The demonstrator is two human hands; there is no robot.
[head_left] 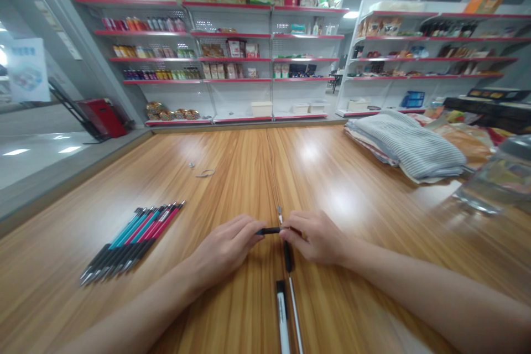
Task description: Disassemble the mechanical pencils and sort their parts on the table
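A pen with a black section bridges the gap between my two hands. My left hand has its fingers closed round the left end, where a bit of teal shows. The right end is pinched by my right hand, whose fingers hide the tip. Just under my right fingers lies a black pen grip, with a thin white refill on the table below it. Beside the refill is a white marker-like pen with a black end. Small metal and white pen parts lie beyond my fingers.
Several teal and red pens lie in a slanted row at left on the wooden table. A wire ring lies farther back. At right are folded striped cloth and a clear water container. Stocked shelves stand behind.
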